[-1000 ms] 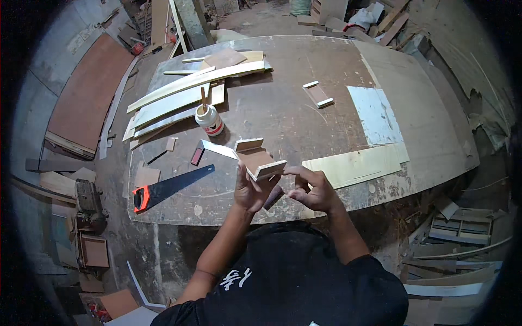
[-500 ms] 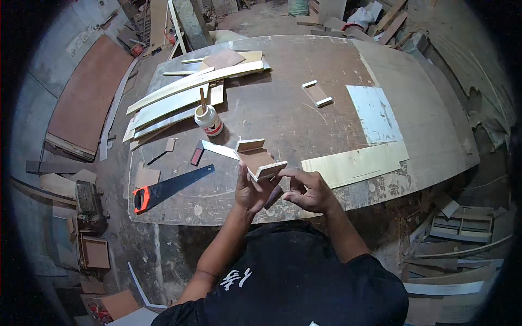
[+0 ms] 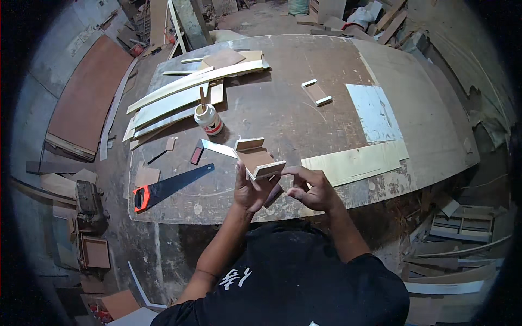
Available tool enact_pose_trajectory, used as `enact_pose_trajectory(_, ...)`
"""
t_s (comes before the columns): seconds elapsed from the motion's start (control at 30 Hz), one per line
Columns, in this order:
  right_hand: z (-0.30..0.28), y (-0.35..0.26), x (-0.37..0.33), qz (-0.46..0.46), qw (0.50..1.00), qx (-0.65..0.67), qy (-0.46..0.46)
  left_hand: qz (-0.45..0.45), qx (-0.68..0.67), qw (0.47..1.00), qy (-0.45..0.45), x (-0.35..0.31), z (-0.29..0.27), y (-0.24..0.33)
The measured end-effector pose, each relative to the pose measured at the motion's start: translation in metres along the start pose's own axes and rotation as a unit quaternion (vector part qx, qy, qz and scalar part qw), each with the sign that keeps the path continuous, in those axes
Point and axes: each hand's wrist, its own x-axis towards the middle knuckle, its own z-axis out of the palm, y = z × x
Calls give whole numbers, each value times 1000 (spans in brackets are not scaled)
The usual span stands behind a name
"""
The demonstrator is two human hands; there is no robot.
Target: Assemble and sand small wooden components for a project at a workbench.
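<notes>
Little has just changed: the right hand (image 3: 314,190) has edged slightly rightward, its grip spread, index fingertip at the near end strip (image 3: 269,169), contact unclear, which seems to leave support to the left hand (image 3: 251,194). Against the earlier frame, that hand's grip still pinches the U-shaped wooden piece (image 3: 254,157) above the table (image 3: 283,103), barely shifted

On the desk (image 3: 288,127), pale boards (image 3: 179,89) are piled at the far left, and a whitish sheet (image 3: 375,114) is laid at the right. Along the left wall (image 3: 41,68), a brown panel (image 3: 89,98) is placed. Farther away, a green sack (image 3: 298,6) is seen.
</notes>
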Motion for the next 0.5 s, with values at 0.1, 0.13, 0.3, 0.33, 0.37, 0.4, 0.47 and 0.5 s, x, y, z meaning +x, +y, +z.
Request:
enact_pose_trajectory(0.1, -1, 3, -1, -2, 1000, -2, 0, -4, -10, 1000, -6, -1, 3, 0)
enact_pose_trajectory(0.13, -2, 4, -3, 12, 1000, -3, -1, -4, -7, 1000, -11, -1, 3, 0)
enact_pose_trajectory(0.3, -6, 10, -7, 53, 999, -9, -3, -4, 3, 1000, -15, -2, -2, 1)
enact_pose_trajectory(0.33, -8, 8, -8, 45, 999, -17, -5, -4, 1, 1000, -14, -2, -3, 0)
enact_pose_trajectory(0.37, -7, 6, -8, 45, 999, -17, -5, -4, -2, 1000, -14, -2, -3, 0)
enact_pose_trajectory(0.4, -5, 4, -8, 31, 999, -5, -3, -4, -2, 1000, -14, -2, -2, 0)
enact_pose_trajectory(0.47, -4, 0, -8, 23, 999, 21, -15, -6, 6, 1000, -22, -3, 0, -1)
enact_pose_trajectory(0.5, -2, 0, -8, 23, 999, 21, -14, -7, 6, 1000, -22, -3, 0, -1)
